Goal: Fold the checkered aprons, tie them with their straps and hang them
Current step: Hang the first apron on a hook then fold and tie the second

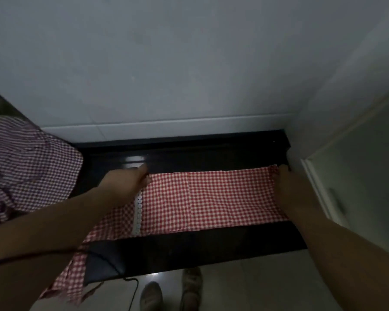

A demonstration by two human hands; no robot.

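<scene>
A red-and-white checkered apron point(202, 198) lies folded into a long band across the black countertop point(189, 245). A white lace trim point(138, 212) crosses its left part, and more of the cloth hangs over the counter's front edge at the lower left. My left hand point(127, 180) grips the far left corner of the folded band. My right hand point(285, 182) holds the band's far right corner. A second apron point(29, 167), purple-and-white checkered, lies crumpled at the left end of the counter.
A grey wall rises directly behind the counter. A white cabinet door point(355, 180) stands at the right. A thin black cable point(112, 265) runs over the counter's front edge. My two shoes point(171, 290) show on the pale tiled floor below.
</scene>
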